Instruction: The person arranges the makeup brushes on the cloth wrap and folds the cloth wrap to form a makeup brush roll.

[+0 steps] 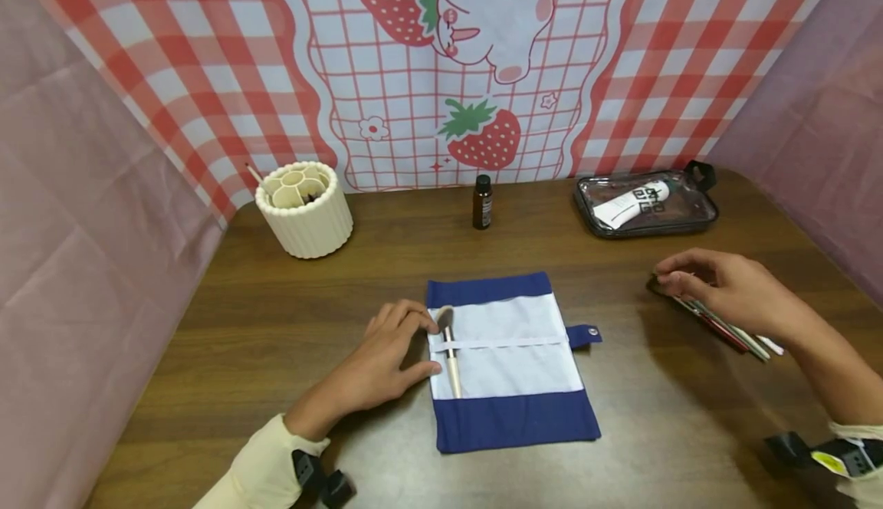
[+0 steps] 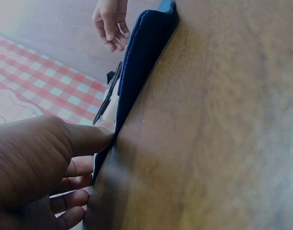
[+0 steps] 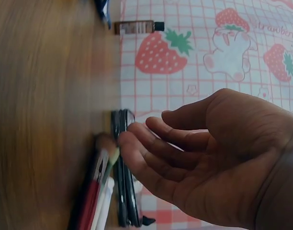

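A navy brush roll (image 1: 517, 423) with a pale lining lies unfolded on the table. One makeup brush (image 1: 452, 369) is tucked under its white elastic band, near the left side. My left hand (image 1: 389, 357) rests at the roll's left edge, thumb and fingertips touching the fabric beside that brush. Off to the right, my right hand (image 1: 741, 294) is above a small bundle of makeup brushes (image 1: 727, 331), its fingers loosely bent. In the right wrist view nothing is in that hand, and a red-handled brush (image 3: 90, 203) lies beside it among paler ones.
At the back left stands a cream ribbed holder (image 1: 310, 221) with compartments and a thin stick. A dark bottle (image 1: 482, 206) is at the back middle. A clear black-edged pouch (image 1: 683, 214) holding a white tube (image 1: 631, 204) lies back right. The roll's snap strap (image 1: 582, 336) points right.
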`<state>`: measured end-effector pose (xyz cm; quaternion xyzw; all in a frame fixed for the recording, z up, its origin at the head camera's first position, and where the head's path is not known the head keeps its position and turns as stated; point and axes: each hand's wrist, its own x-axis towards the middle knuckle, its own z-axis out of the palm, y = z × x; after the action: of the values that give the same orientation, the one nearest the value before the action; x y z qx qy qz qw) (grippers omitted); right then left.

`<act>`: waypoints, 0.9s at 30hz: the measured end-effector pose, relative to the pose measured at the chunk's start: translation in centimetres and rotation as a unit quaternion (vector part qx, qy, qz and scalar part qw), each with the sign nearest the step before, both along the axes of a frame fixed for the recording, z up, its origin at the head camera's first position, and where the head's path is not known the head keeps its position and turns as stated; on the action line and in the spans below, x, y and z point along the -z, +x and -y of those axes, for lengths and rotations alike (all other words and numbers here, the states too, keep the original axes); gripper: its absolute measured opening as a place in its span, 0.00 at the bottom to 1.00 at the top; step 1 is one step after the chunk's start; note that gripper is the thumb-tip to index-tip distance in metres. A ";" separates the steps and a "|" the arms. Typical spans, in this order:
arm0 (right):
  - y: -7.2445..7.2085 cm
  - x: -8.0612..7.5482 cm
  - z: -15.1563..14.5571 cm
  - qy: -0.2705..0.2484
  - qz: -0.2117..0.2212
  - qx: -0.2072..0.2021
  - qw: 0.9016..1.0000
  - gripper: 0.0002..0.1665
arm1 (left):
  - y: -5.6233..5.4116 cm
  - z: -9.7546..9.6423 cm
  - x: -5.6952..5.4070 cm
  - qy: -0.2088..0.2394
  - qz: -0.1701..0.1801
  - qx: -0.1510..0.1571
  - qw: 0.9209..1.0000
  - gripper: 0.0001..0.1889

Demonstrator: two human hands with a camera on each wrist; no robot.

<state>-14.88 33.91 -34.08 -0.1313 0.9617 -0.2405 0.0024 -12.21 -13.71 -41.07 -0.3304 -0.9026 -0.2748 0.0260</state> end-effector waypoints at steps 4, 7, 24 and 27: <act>-0.1 0.4 -1.1 0.038 -0.003 0.010 0.999 0.15 | 0.0 0.0 0.0 -0.002 0.000 0.000 1.000 0.24; -0.1 0.7 -1.7 0.053 0.008 0.007 0.999 0.17 | 0.0 -0.1 0.0 -0.003 0.001 0.000 1.000 0.24; -0.5 1.9 -1.4 0.100 -0.017 0.002 0.995 0.10 | 0.0 0.0 -0.2 -0.006 0.003 -0.004 1.000 0.24; -0.6 1.9 -1.3 0.107 -0.010 0.007 0.994 0.11 | 0.0 0.0 -0.2 -0.006 0.002 -0.004 1.000 0.24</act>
<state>-15.52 35.17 -35.99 -0.1264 0.9827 -0.1351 0.0049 -12.22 -13.73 -40.91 -0.3262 -0.9058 -0.2696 0.0231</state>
